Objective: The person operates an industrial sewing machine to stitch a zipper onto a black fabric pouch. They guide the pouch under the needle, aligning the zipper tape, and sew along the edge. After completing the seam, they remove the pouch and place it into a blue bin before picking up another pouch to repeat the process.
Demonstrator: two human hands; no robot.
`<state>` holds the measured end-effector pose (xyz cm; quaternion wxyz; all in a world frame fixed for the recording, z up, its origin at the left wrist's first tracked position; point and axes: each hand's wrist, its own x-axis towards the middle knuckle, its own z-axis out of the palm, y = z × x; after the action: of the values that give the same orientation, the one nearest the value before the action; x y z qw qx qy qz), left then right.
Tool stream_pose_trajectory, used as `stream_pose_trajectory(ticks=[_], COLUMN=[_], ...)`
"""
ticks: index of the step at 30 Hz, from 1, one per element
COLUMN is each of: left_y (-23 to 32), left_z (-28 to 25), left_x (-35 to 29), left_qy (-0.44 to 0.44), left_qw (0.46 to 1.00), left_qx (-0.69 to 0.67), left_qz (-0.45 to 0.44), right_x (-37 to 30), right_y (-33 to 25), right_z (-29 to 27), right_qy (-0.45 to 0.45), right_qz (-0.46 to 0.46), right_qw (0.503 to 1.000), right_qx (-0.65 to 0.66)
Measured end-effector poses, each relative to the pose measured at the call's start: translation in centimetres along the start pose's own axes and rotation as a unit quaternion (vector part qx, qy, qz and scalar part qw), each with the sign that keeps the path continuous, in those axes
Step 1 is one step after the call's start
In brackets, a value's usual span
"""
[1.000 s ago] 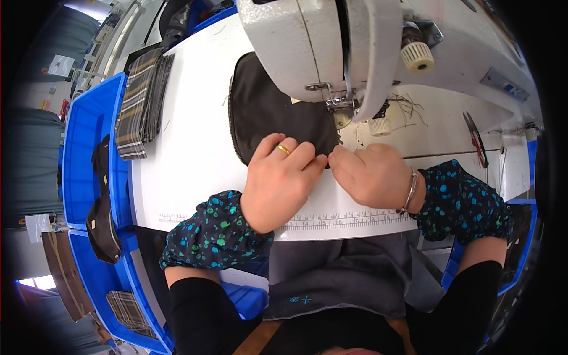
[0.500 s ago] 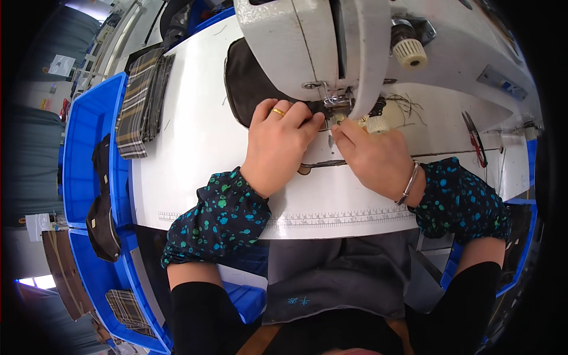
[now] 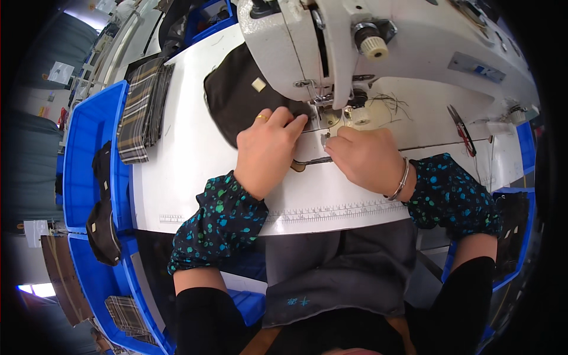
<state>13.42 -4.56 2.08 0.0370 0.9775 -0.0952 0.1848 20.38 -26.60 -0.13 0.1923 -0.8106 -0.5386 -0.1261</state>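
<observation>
A dark brown fabric piece (image 3: 234, 97) with a curved edge and a small pale tag lies on the white table, partly under the head of a sewing machine (image 3: 307, 47). My left hand (image 3: 269, 148), with a ring on it, has its fingers bent and pressed on the fabric's near edge, left of the needle and presser foot (image 3: 321, 109). My right hand (image 3: 370, 160), wearing a bracelet, is closed in a pinch just in front and to the right of the presser foot. What sits between its fingertips, if anything, is too small to make out.
Folded plaid cloth (image 3: 142, 112) is stacked at the table's left edge, beside blue bins (image 3: 94, 219) holding dark pieces and more plaid. Thread snippers (image 3: 462, 131) lie at the right, and loose thread ends (image 3: 393, 105) behind the machine's needle area. A ruler strip (image 3: 331, 212) runs along the front edge.
The fabric has shifted left from the needle, and its pale tag now shows. My right hand has drawn back toward me from the presser foot. The view has also shifted slightly.
</observation>
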Motion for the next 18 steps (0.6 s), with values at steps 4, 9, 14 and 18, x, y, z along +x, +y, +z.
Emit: stream_pose_trajectory(ticks=[4, 9, 14, 18], left_y=[3.8, 13.1, 15.5, 12.2], left_z=[-2.9, -2.4, -2.8, -2.2], left_x=[-3.4, -9.2, -11.5, -12.1], left_qy=[0.041, 0.085, 0.112, 0.145], left_qw=[0.997, 0.980, 0.946, 0.961], left_qx=[-0.069, -0.173, -0.280, -0.219], left_qz=[-0.001, 0.053, 0.114, 0.085], right_x=[-0.7, -3.6, -12.2, -22.6], right_y=[-1.0, -3.8, -3.6, -2.5], right_z=[-2.0, -2.2, -8.0, -19.5], right_qy=[-0.031, -0.098, -0.032, 0.017], right_qz=[0.222, 0.196, 0.182, 0.267], right_qw=[0.892, 0.854, 0.838, 0.860], right_qx=[0.393, 0.472, 0.514, 0.434])
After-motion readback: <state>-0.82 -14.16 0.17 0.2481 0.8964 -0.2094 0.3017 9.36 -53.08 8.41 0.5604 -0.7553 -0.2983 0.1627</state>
